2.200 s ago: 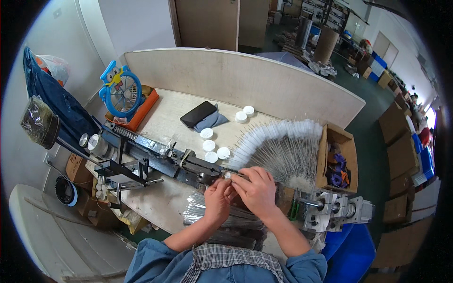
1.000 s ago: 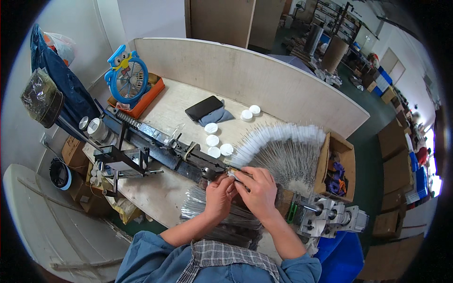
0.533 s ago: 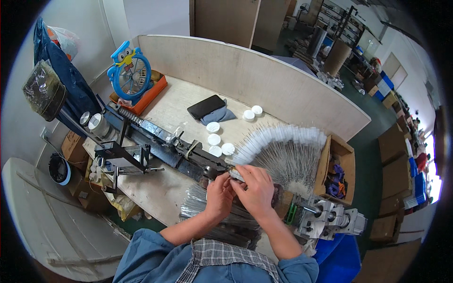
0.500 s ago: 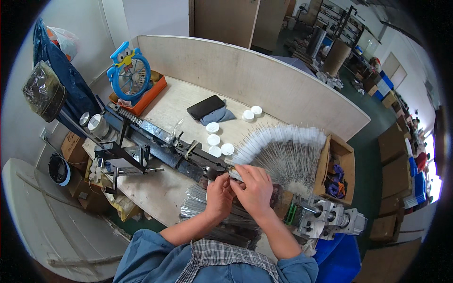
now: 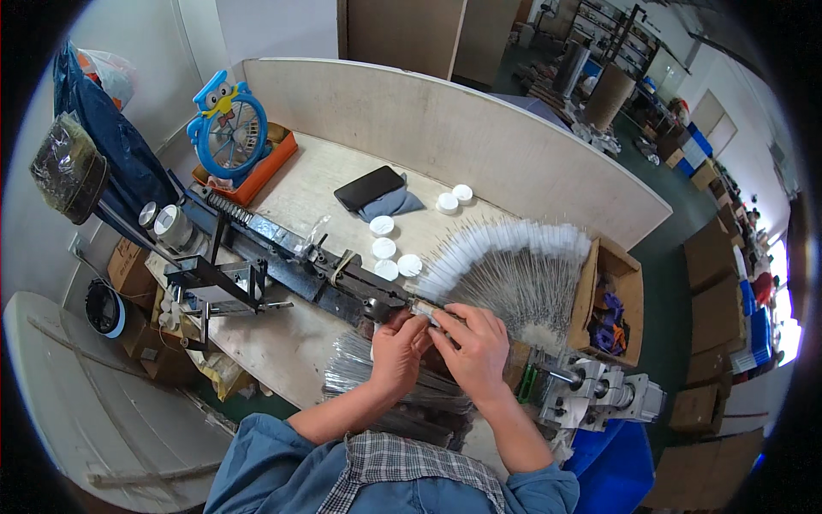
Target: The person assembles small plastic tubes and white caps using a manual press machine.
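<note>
Close together at the near end of a long dark metal bench fixture, both my hands work at one spot. My left hand is closed, its thumb and index finger pinched next to a dark round knob. Fingertips of my right hand press together at a small pale piece on the fixture's end. What either pinch holds is too small to make out. Just beyond lies a wide fan of thin metal wires with white ends. A bundle of thin wires lies beside my left wrist.
Several round white caps and a black phone on a grey cloth sit farther back. A cardboard box with purple items stands right, near a metal machine. A blue toy-like fan stands far left. A low partition borders the table.
My right hand has shifted slightly right, and its fingers have spread a little from my left hand. The pale piece at the fixture's end shows more now. The whole view has shifted slightly.
</note>
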The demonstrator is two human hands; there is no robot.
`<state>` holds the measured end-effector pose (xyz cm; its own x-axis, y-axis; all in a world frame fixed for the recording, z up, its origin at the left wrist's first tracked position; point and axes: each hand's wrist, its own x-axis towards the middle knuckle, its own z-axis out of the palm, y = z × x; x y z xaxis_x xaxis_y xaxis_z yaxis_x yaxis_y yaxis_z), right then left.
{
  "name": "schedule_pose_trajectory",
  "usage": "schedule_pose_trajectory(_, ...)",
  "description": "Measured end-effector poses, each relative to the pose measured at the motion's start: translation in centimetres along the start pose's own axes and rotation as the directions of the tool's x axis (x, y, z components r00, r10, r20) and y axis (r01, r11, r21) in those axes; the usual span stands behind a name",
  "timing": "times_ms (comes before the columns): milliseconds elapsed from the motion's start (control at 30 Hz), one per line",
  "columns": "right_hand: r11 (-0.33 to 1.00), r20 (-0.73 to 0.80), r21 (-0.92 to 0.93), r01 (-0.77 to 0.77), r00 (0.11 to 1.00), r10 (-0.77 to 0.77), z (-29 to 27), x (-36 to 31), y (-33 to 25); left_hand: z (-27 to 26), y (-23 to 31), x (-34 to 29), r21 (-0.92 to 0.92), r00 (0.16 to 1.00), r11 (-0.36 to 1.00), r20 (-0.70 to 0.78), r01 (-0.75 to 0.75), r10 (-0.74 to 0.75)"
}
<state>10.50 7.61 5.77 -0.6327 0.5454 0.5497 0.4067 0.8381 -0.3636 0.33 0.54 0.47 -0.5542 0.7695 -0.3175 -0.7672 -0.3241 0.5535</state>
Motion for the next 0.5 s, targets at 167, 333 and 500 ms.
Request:
schedule_pose_trajectory(167,1.000,0.007,-0.006,-0.013,1.000,0.013,0.02,-0.35,0.40,0.52,0.04,-0.35,0.051,1.000,0.999,0.014,0.009,-0.010)
schedule_pose_trajectory(333,0.999,0.003,0.034,-0.036,0.999,0.036,0.29,-0.39,0.23,0.74,0.33,-0.48,0.022,1.000,1.000,0.007,0.003,-0.004)
schedule_pose_trajectory(500,0.996,-0.012,0.071,-0.059,0.998,0.060,0.38,-0.32,0.06,0.18,0.03,-0.21,0.040,1.000,0.999,0.028,0.004,-0.005)
